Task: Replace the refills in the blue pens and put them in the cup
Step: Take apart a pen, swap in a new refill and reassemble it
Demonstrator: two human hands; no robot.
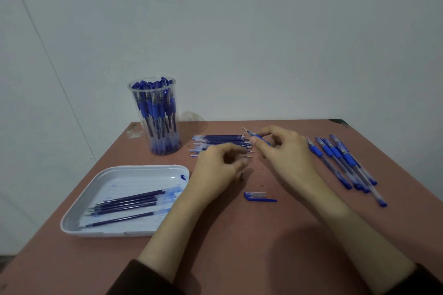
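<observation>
Dark sleeves (153, 278) frame the brown worktop (239, 235). The right hand (287, 151) has its fingers (257, 143) pinching an uncapped blue pen (262, 139) above the loose refills (223, 140); the left hand (215, 167) has fingers curled at their tips, grip unclear. The cup (155, 115) stands far left.

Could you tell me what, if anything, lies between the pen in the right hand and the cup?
Nothing upright blocks it. The pen in the right hand is separated from the cup only by loose refills lying flat on the table.
</observation>
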